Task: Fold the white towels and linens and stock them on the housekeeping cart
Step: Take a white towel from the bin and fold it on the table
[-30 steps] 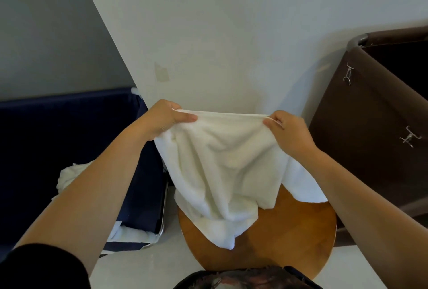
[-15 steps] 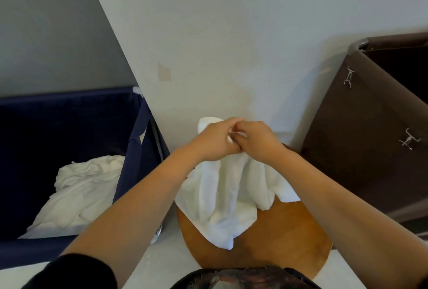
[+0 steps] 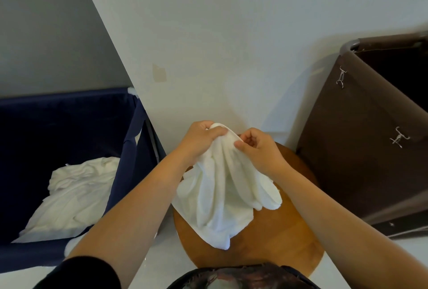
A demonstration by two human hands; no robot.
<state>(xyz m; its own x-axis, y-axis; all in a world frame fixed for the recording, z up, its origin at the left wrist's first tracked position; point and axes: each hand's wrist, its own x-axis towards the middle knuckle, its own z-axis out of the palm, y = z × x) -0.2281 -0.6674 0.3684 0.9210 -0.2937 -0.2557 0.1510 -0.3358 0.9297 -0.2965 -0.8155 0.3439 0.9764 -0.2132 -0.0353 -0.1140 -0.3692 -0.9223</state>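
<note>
A white towel [image 3: 220,198] hangs bunched over a round wooden table [image 3: 278,240], its lower corner lying on the tabletop. My left hand [image 3: 199,140] grips the gathered top edge of the towel. Just to the right of it, my right hand [image 3: 257,149] pinches the same top edge between thumb and curled fingers. Both hands are held above the back of the table, close to the white wall.
A navy fabric bin [image 3: 129,149] stands at the left with crumpled white linens [image 3: 74,196] inside. A brown fabric cart [image 3: 361,149] with metal hooks stands at the right. The white wall [image 3: 231,45] is directly behind the table.
The hands came together from a wide spread, bringing the towel's top corners together. Since half a second ago they have parted slightly, and the towel hangs narrower and bunched.
</note>
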